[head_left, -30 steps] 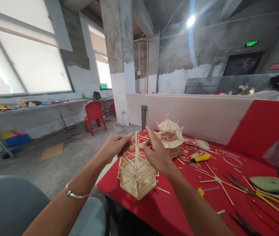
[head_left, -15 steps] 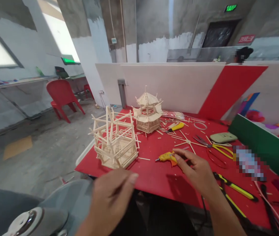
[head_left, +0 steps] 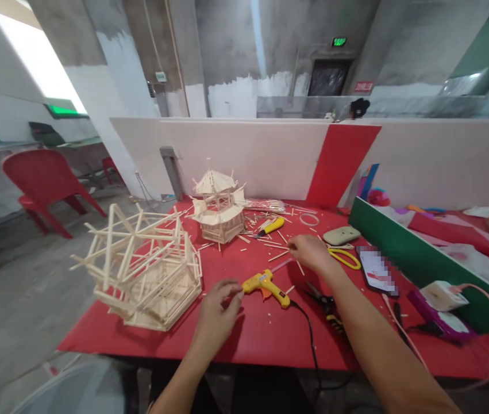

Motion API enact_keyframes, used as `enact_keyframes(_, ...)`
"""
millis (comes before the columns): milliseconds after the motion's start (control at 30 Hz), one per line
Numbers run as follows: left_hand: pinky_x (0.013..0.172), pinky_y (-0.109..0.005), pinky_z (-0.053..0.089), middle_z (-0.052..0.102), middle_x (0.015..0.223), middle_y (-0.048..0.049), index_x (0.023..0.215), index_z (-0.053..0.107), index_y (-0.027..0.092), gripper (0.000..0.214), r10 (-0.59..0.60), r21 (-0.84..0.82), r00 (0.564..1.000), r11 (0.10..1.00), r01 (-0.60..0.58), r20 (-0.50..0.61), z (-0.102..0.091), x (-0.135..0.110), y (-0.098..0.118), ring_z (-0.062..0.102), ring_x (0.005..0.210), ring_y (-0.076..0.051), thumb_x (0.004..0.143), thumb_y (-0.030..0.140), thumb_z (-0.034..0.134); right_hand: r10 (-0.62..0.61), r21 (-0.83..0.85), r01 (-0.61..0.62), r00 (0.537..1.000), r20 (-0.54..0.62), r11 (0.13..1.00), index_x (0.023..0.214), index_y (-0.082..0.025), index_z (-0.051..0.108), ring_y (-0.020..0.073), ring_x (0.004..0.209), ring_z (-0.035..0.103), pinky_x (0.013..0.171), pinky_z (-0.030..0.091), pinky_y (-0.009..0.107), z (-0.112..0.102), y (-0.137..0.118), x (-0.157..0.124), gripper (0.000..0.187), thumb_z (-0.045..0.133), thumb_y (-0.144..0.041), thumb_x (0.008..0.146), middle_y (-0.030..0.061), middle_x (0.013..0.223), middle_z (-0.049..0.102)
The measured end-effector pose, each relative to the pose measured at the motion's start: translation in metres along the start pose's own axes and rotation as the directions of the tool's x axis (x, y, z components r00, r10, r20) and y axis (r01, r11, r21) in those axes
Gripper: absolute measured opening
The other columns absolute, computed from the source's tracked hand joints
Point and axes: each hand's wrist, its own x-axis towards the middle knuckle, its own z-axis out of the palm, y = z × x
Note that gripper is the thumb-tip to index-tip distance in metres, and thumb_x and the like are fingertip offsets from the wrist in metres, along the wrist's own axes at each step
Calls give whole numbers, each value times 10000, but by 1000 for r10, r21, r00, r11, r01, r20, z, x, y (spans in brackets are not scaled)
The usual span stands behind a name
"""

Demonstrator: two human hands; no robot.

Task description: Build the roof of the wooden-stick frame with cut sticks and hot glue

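My left hand is beside the nozzle end of a yellow glue gun, its fingers loosely bent and apart; the nozzle tip is hidden. The gun lies on the red tabletop with a clear glue stick in its back. My right hand reaches past the gun, fingertips pinched at the hub of a star of thin wooden sticks, which is partly covered. On the left stands an open wooden-stick frame with a slatted base. Behind it is a small stick pavilion with tiered roofs.
Loose sticks and a yellow utility knife lie near the pavilion. Yellow-handled pliers, dark cutters, a phone and a purple power strip are on the right. A green board borders that side. The gun's cord hangs over the front edge.
My view has swung right and closer to the table. My right hand has left the glue gun for the stick star. My left hand has come up beside the gun's nozzle.
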Motion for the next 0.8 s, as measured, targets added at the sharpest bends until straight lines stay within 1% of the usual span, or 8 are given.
enact_keyframes(67, 606, -268, 569, 656, 1047, -96, 837, 727, 170, 254, -18, -34, 1000, 999, 18, 3, 5, 5, 4, 671, 813, -199, 799, 380, 589, 57, -25, -57, 998, 5, 998, 965, -197, 735, 268, 1030, 636, 832, 439, 341, -2, 19, 21, 255, 500, -195, 865, 132, 1036, 716)
enact_keyframes(167, 651, -286, 575, 677, 1005, -105, 813, 720, 162, 254, -21, -57, 1000, 998, 20, -12, 10, 15, 3, 667, 878, -226, 792, 383, 598, 58, -33, -56, 997, 60, 998, 996, -193, 699, 227, 1025, 628, 863, 467, 356, 0, 35, 40, 191, 543, -245, 899, 92, 1052, 696)
enact_keyframes(267, 744, -310, 561, 700, 991, -102, 812, 717, 170, 230, 7, -34, 999, 999, -8, -40, 14, 32, 0, 653, 939, -236, 791, 370, 606, 14, -26, -10, 992, 124, 1000, 1093, -176, 631, 192, 991, 623, 863, 512, 393, 8, 35, 53, 255, 577, -351, 915, 64, 1118, 647)
enact_keyframes(367, 785, -328, 540, 708, 1003, -102, 835, 717, 167, 236, 32, -8, 998, 999, -32, -59, 19, 52, 1, 653, 909, -225, 793, 372, 607, -11, -25, 15, 990, 141, 1000, 1153, -182, 598, 189, 992, 618, 851, 529, 395, 18, 27, 68, 290, 565, -360, 926, 72, 1171, 615)
enact_keyframes(467, 777, -325, 534, 708, 994, -102, 834, 717, 158, 244, 22, -15, 997, 1000, -23, -69, 23, 67, 7, 654, 887, -221, 785, 373, 612, -5, -34, 9, 994, 113, 999, 1179, -184, 585, 194, 1004, 614, 855, 530, 401, 24, 23, 90, 304, 561, -353, 928, 78, 1195, 604)
enact_keyframes(533, 765, -323, 536, 706, 982, -102, 826, 715, 154, 246, 0, -34, 998, 999, -3, -65, 26, 73, 10, 656, 880, -224, 771, 376, 623, 30, -51, -26, 997, 74, 998, 1194, -186, 578, 199, 1019, 609, 864, 527, 409, 25, 24, 109, 315, 561, -354, 928, 82, 1214, 594)
enact_keyframes(667, 722, -327, 548, 699, 996, -99, 861, 708, 159, 281, -59, -82, 997, 995, 54, -59, 30, 86, 10, 668, 855, -228, 759, 410, 635, 122, -83, -122, 992, -7, 989, 1216, -160, 563, 214, 1036, 605, 871, 523, 423, 27, 34, 150, 357, 579, -353, 917, 98, 1225, 585)
enact_keyframes(800, 713, -333, 545, 703, 986, -99, 896, 707, 167, 302, -89, -73, 993, 994, 83, -78, 35, 105, 10, 668, 873, -237, 761, 426, 628, 169, -85, -171, 985, -34, 982, 1219, -159, 561, 213, 1032, 607, 866, 525, 423, 30, 47, 185, 360, 580, -353, 917, 96, 1222, 586)
